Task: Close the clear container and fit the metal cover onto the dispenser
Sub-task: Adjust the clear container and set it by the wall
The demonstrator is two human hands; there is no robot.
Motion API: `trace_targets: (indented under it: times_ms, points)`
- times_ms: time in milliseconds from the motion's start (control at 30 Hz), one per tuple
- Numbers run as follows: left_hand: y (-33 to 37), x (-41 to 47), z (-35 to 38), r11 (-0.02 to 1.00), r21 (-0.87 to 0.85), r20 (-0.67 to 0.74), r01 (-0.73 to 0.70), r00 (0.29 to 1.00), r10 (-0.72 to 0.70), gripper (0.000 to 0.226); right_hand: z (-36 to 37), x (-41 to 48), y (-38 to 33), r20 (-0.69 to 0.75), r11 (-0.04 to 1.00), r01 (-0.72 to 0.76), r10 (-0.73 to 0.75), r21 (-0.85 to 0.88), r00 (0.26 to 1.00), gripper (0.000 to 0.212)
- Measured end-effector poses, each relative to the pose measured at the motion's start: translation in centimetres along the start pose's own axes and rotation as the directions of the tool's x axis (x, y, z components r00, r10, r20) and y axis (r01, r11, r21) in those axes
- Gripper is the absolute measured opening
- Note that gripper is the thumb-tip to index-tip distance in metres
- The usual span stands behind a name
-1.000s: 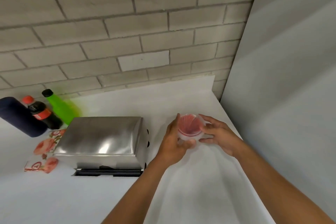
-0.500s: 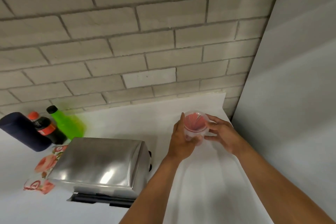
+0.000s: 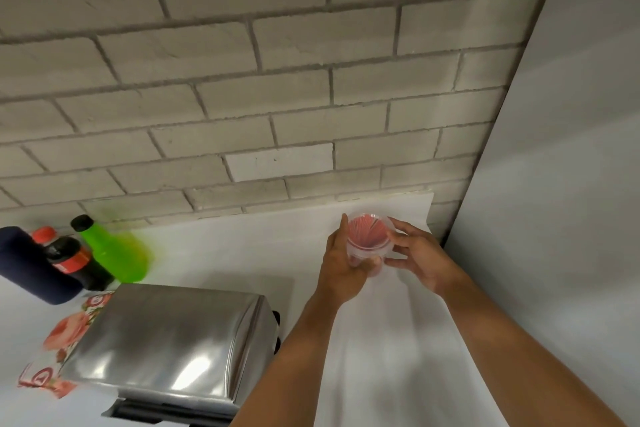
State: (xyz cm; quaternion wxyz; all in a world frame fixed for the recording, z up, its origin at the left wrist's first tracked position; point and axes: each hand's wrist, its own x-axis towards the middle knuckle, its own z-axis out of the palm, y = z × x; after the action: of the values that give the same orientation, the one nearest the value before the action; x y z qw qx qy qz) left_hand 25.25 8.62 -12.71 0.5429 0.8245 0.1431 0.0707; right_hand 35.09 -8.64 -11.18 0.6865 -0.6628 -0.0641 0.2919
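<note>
The metal cover (image 3: 166,340) is the largest task item; we find it at seven o'clock in the view, resting over the dark base of the dispenser (image 3: 166,414) on the white counter (image 3: 381,357), well apart from both hands. Whether it is fully seated we cannot tell, since only a dark strip of the base shows beneath its near edge. We judge that a cover left skewed would snag on that base or slide on the smooth counter.

The clear container (image 3: 367,241) sits at about three o'clock, near the back wall, filled with thin red sticks. The left hand (image 3: 341,262) wraps its side and underside in a firm grip; the right hand (image 3: 420,258) pinches the rim with its fingertips (image 3: 393,243). We cannot tell whether a lid is pressed fully home. We judge that uneven pressure could leave one edge proud, and a squeeze on the thin wall could pop it open and spill the sticks.

The bottles (image 3: 104,250) at nine o'clock stand clear.
</note>
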Motion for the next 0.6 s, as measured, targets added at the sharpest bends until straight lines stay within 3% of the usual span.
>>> trace_targets:
  times_ms: [300, 433, 600]
  points:
    - [0.0, -0.2, -0.3, 0.993, -0.055, -0.065, -0.103, 0.993, 0.099, 0.106, 0.1, 0.1, -0.2, 0.024, 1.000, -0.013, 0.013, -0.014, 1.000, 0.041]
    - [3.5, -1.9, -2.4, 0.996, 0.078, 0.021, -0.030, 0.999, 0.029, 0.134, 0.8, -0.8, -1.8, -0.080, 0.993, -0.033, 0.024, -0.114, 0.997, 0.055]
    - [8.2, -5.3, -8.6, 0.971, 0.238, 0.043, 0.021, 0.999, -0.032, 0.136, 3.3, -3.4, -4.3, -0.188, 0.928, 0.128, -0.203, -0.350, 0.961, 0.072]
